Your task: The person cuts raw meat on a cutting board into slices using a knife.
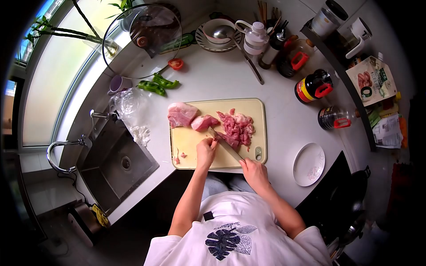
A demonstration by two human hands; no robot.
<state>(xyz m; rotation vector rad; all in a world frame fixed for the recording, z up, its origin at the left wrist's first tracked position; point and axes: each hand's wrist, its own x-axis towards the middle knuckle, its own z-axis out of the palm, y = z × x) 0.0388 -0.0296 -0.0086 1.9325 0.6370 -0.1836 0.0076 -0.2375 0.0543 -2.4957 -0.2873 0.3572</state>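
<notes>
On a cream cutting board (191, 148) lie a large chunk of raw meat (182, 114) and a smaller chunk (204, 123). To their right is a heap of cut meat pieces (237, 126). My right hand (255, 174) is closed round the handle of a kitchen knife (229, 150), whose blade points up and left across the board. Beside the blade, my left hand (206, 152) has its fingers curled on a small piece of meat (216, 138), partly hidden by them. Small scraps (177, 157) lie at the board's lower left.
Left of the board are a plastic bag (128, 106) and a sink (120, 166). Green peppers (155, 85) and a cut tomato (175, 64) lie behind. A white oval plate (309, 164) and sauce bottles (313, 86) stand right; a bowl (217, 33) sits at the back.
</notes>
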